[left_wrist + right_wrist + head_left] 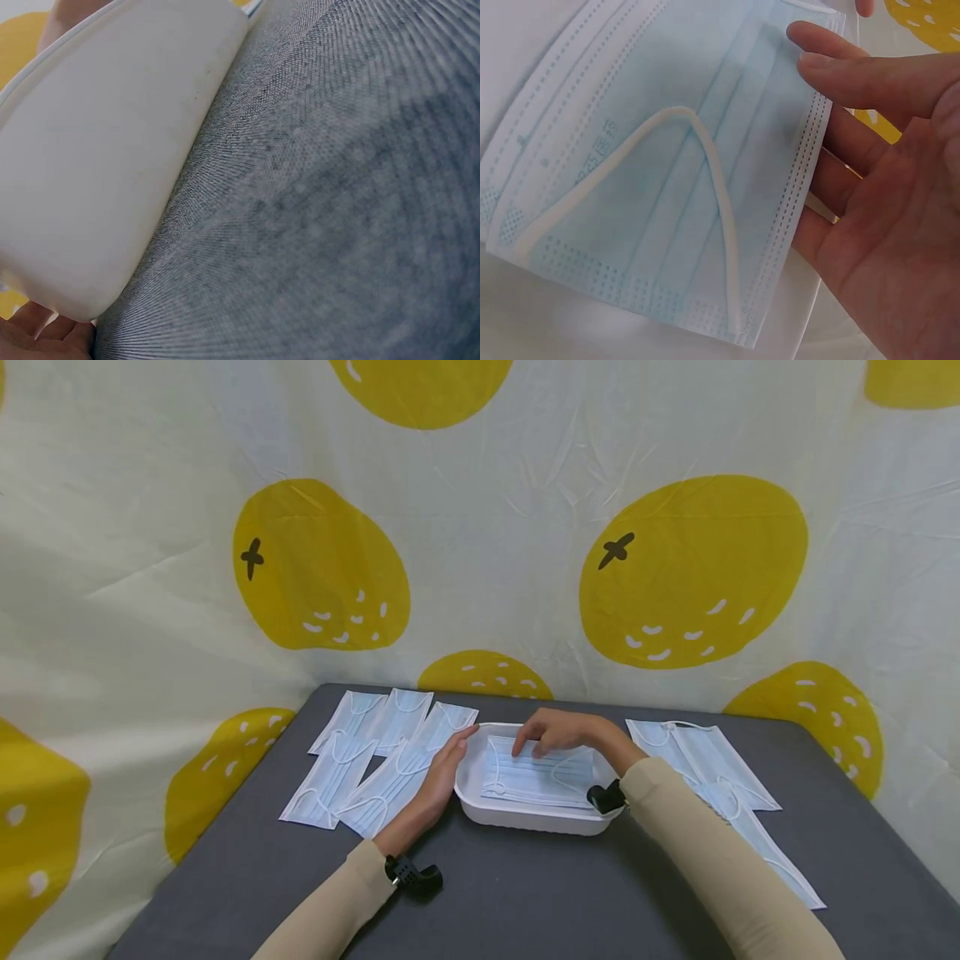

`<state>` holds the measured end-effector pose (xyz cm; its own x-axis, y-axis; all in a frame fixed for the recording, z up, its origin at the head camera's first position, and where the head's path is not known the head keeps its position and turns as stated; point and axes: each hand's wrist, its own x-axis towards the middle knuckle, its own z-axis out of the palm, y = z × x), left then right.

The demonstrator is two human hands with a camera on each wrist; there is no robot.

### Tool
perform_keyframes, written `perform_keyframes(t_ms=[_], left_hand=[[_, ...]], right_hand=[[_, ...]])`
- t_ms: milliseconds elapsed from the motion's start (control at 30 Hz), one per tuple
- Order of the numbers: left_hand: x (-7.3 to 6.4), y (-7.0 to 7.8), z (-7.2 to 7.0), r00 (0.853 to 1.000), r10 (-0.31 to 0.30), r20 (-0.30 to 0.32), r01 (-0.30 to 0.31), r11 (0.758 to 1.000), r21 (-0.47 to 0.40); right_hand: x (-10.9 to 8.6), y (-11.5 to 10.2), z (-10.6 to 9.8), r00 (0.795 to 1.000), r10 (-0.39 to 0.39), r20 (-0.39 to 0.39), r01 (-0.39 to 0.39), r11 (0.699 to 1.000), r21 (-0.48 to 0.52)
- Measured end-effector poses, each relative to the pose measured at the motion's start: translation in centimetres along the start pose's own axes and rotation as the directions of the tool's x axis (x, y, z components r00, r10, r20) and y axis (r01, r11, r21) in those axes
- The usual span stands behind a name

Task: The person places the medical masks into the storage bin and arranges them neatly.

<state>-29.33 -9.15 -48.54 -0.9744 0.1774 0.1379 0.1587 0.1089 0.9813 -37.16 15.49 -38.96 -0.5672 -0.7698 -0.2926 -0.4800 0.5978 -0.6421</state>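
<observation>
Several blue masks [327, 789] are lying on the left of the dark counter [510, 885], and more masks [720, 768] are spreading over its right side. Between the two groups, a white tray [528, 817] is holding a stack of masks [516, 770]. The left hand [438, 777] is resting against the tray's left wall, fingers fairly straight and close together. The right hand [566, 731] is curling round an edge of the top mask [652, 225], thumb over it and some fingers behind. A white ear loop [725, 202] is arching across that mask. Beyond the counter's far edge, a fruit-patterned cloth [487, 543] is hanging.
</observation>
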Motion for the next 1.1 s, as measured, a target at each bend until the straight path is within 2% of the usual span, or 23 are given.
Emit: perform_keyframes(t_ms=[267,600,933,1100], left_hand=[[0.1,0.0,0.1,1.000,0.002,-0.001,-0.002,1.000,-0.001],[0.0,-0.2,0.0,1.000,0.000,-0.003,0.000,1.000,0.009],[0.0,-0.6,0.0,1.000,0.013,0.000,-0.013,1.000,-0.003],[-0.1,-0.4,0.0,1.000,0.021,-0.002,-0.021,1.000,-0.005]], right_hand=[[0.0,-0.1,0.4,1.000,0.030,-0.010,-0.030,0.999,-0.033],[-0.4,-0.8,0.1,1.000,0.027,0.008,-0.027,0.999,-0.038],[-0.4,-0.9,0.3,0.999,0.052,-0.014,-0.053,0.996,-0.072],[-0.8,-1.6,0.6,0.995,0.091,-0.040,-0.094,0.992,-0.082]])
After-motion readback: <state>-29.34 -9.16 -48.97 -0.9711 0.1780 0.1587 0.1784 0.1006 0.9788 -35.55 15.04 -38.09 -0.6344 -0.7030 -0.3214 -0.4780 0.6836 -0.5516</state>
